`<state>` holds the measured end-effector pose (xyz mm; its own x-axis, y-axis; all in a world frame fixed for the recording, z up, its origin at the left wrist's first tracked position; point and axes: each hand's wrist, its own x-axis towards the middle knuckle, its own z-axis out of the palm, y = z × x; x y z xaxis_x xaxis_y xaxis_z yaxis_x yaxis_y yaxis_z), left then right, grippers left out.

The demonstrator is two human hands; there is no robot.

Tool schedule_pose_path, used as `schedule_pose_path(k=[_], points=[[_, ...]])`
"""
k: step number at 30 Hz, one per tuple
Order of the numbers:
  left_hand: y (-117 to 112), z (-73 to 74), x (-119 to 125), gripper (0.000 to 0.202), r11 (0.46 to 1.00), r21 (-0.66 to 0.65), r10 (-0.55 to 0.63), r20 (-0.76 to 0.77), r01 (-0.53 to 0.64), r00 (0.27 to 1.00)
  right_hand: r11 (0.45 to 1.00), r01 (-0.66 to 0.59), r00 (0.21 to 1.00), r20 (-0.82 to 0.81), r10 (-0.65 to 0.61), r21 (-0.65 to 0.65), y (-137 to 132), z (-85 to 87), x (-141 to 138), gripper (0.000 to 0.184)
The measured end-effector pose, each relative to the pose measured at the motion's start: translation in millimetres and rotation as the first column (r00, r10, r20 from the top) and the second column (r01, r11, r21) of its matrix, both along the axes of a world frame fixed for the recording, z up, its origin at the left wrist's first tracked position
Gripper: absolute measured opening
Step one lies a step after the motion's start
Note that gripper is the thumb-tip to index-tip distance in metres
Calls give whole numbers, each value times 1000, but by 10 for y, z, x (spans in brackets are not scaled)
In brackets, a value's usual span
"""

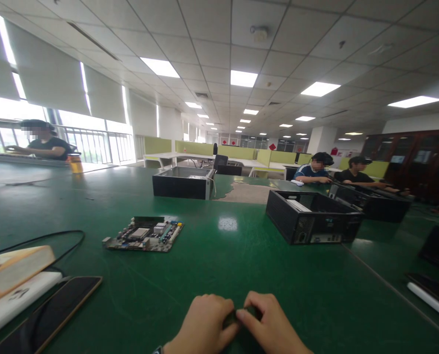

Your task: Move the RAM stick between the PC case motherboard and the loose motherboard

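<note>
Low in the head view, my left hand (205,323) and my right hand (271,320) meet just above the green table. Both have curled fingers, with thumbs and index fingers pinched close together. Whatever lies between the fingertips, if anything, is too small and dark to make out. Beyond my left hand, a bare computer motherboard (143,235) lies flat on the table, apart from both hands. Farther off on the right stands an open black computer case (325,223), its inside facing up.
Another computer case (180,184) sits at the far middle. At left lie a phone (57,307), a white power strip (20,300) and a black cable (74,231). Co-workers sit at the far right, one by a further black case (380,204), and another person (44,142) far left.
</note>
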<state>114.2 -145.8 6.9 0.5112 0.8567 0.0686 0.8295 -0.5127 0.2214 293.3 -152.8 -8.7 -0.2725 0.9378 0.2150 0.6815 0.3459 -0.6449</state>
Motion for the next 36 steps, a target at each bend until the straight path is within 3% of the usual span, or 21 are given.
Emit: schedule_pose_path(k=[4, 8, 16, 22, 28, 32, 36], points=[[83, -57, -186, 42, 994, 14, 109, 63, -110, 992, 992, 127, 988, -91, -127, -2, 73, -8, 133, 33], [149, -51, -309, 49, 981, 17, 188, 96, -191, 977, 991, 133, 986, -106, -131, 6, 99, 7, 159, 33], [129, 28, -315, 50, 946, 25, 323, 47, -324, 945, 966, 256, 954, 156, -256, 22, 36, -9, 64, 40], [73, 56, -244, 47, 944, 37, 325, 54, -327, 944, 945, 326, 902, 290, -320, 29, -14, 11, 69, 45], [60, 60, -199, 46, 942, 56, 321, 122, -330, 939, 931, 364, 895, 269, -355, 19, 10, 57, 128, 44], [103, 12, -234, 42, 937, 72, 328, 144, -341, 934, 933, 361, 912, 209, -352, -3, 72, -32, 163, 47], [112, -21, -254, 37, 953, 8, 301, 116, -304, 947, 930, 361, 922, 173, -346, -64, 130, -143, 221, 49]])
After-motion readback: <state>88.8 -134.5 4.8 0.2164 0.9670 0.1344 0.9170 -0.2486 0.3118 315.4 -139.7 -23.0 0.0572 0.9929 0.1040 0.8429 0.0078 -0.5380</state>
